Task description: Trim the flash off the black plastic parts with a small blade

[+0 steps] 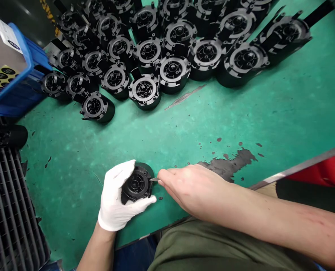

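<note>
My left hand, in a white glove, is wrapped around a round black plastic housing near the table's front edge. The housing's ribbed, ringed face is turned up toward me. My bare right hand is closed on a small knife, its handle hidden inside my fist. Only the pointed metal blade shows, and its tip meets the right rim of the housing. Whether the blade is cutting into the plastic cannot be made out.
Several similar black housings stand in rows along the back of the green table. On the left are a blue bin with yellow sticker sheets, and a dark slatted rack with another housing at its top. Worn dark patches mark the tabletop.
</note>
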`<state>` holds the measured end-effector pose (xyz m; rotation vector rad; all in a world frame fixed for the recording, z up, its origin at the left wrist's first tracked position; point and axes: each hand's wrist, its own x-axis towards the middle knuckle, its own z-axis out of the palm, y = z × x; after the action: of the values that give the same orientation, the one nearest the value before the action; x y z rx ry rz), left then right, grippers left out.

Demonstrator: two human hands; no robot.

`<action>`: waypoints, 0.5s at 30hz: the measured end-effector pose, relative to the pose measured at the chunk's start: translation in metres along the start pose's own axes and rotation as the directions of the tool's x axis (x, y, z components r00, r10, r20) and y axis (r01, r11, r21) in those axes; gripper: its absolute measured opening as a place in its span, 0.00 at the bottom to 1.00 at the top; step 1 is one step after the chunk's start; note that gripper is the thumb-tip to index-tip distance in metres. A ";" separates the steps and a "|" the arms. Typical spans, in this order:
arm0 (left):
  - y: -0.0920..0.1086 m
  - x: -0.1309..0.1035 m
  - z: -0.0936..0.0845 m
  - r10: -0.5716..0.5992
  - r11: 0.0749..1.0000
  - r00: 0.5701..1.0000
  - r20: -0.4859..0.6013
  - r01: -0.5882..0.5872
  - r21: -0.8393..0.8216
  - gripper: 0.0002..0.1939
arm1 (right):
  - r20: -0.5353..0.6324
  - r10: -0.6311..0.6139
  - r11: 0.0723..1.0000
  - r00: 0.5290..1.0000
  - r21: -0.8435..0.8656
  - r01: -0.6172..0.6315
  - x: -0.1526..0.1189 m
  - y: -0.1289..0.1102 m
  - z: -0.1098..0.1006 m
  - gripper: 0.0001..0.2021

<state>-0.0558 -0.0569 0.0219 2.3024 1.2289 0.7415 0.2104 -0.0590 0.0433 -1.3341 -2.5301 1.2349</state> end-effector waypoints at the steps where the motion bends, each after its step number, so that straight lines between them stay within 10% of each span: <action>1: 0.000 0.000 0.000 0.000 1.000 1.000 0.000 0.000 -0.001 0.49 | 0.011 0.001 1.000 1.000 0.021 -0.001 0.001 0.000 -0.001 0.07; 15: 0.001 0.001 -0.001 0.016 1.000 1.000 0.006 -0.016 0.006 0.48 | 0.052 0.010 0.999 0.999 0.050 -0.012 0.002 0.000 -0.010 0.09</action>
<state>-0.0555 -0.0563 0.0240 2.3206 1.2126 0.7366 0.2128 -0.0511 0.0497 -1.3245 -2.5104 1.3438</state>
